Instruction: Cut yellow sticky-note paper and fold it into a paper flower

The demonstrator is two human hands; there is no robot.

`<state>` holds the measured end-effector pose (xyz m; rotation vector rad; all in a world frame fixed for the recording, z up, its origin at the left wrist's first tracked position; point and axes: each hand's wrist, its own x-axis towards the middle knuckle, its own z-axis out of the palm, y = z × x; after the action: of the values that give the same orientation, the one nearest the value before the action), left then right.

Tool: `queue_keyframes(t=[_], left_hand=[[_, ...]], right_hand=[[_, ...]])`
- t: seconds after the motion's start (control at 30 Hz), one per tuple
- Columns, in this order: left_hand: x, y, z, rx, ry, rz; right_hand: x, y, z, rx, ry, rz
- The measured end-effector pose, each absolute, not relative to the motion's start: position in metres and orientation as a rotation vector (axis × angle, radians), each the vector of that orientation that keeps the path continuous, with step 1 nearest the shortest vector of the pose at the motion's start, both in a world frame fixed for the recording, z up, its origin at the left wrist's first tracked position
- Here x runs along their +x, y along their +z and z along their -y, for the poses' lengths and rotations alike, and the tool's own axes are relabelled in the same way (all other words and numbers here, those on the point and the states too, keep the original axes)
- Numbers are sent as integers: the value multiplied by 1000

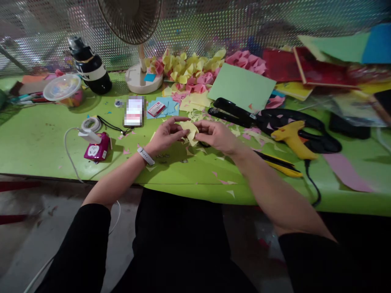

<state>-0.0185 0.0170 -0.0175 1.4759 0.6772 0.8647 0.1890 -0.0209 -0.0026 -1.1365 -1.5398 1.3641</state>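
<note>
Surroundings first. On the green bench (36,138), to the left of the hands, I see a white tape roll (91,123) and a magenta plug adapter (96,150) with a white cable running off the front edge. Further back on the left are a black drink bottle (91,69) and a clear lidded plastic tub (62,87). The cream base of a standing fan (143,80) sits at the back in the middle, with a heap of folded yellow and pink paper shapes (189,69) just beside it. A blurred-out phone (133,110), a small red and white box (156,108) and blue paper squares (169,106) lie just behind the hands.

To the right, a long black stapler (232,112) lies close to the right hand, a flat light-green card sheet (242,87) sits behind it, and a yellow glue gun (291,138) is further out. A yellow and black utility knife (281,165) lies along the right forearm. Paper scraps are scattered everywhere. Nothing blocks my view of the hands.

The small folded yellow paper piece (191,131) sits mid-bench between both hands, just above the surface. The left hand (166,136), which has a white wristband (146,156), has a narrow grip with the fingertips pinched on the paper's left edge. The right hand (215,136) also has a narrow grip, pinching the right edge. The hands almost touch, and the paper piece bridges the gap.
</note>
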Motion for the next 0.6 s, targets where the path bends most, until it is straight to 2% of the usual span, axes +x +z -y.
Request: queue_keyframes(t=[0.6], left_hand=[[-23,-15,-17,1495,810,-585]], right_hand=[[185,2,16,-1212,1677,1199]])
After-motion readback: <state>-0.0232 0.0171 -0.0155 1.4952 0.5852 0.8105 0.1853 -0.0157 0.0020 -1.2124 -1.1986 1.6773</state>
